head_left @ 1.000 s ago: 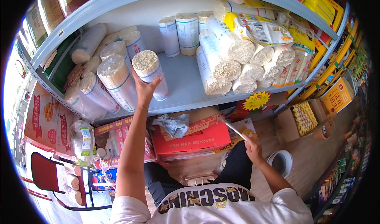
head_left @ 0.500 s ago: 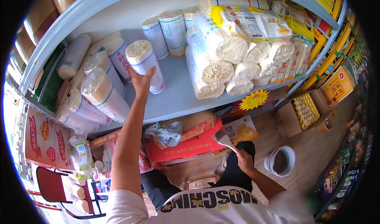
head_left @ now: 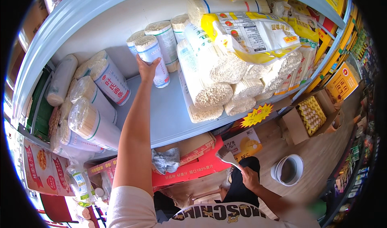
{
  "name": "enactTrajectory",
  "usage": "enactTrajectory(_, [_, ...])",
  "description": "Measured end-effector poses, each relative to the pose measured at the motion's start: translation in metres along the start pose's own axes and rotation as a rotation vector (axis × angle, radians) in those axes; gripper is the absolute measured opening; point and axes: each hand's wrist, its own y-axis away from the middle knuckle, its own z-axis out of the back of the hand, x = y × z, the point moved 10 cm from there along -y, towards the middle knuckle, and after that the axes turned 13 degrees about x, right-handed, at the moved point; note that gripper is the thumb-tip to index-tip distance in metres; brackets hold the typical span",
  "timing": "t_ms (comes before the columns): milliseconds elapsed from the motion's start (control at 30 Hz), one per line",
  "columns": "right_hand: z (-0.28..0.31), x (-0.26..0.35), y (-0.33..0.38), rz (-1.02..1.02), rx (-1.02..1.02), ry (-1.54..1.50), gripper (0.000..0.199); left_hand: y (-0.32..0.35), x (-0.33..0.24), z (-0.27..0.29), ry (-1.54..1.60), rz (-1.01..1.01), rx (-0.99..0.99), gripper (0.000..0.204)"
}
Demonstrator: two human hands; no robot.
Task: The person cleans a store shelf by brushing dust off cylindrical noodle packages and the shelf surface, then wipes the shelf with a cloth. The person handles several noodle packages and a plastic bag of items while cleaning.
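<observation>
Gripping a white-wrapped noodle bundle (head_left: 161, 71) with the left hand (head_left: 146, 69), with fingers curled firmly around its upper half. Held nearly upright at the far middle of the blue shelf (head_left: 171, 117), just in front of upright bundles (head_left: 164, 36) by the white back wall (head_left: 105, 32). Hard to tell any contact between base and shelf. Flanked on the left by leaning bundles (head_left: 96, 125), on the right by stacked bundles (head_left: 211, 75) under yellow-and-white bags (head_left: 258, 32). Grasping a flat brush (head_left: 229, 158) by its handle with the right hand (head_left: 250, 179), with fingers closed around it, near a red carton (head_left: 197, 173) below the shelf. Bordered farther right by a white bucket (head_left: 297, 175) on the floor (head_left: 268, 145), and beyond by a yellow egg tray (head_left: 312, 115).
</observation>
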Motion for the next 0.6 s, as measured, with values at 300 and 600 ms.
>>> enactTrajectory(300, [0.0, 0.003, 0.002, 0.021, -0.02, 0.016, 0.048, -0.005, 0.014, -0.005, -0.022, 0.163, 0.127, 0.117])
enactTrajectory(600, [-0.007, -0.003, 0.007, 0.005, -0.032, 0.002, 0.047, 0.036, 0.013, 0.005, -0.272, 0.281, 0.195, 0.122])
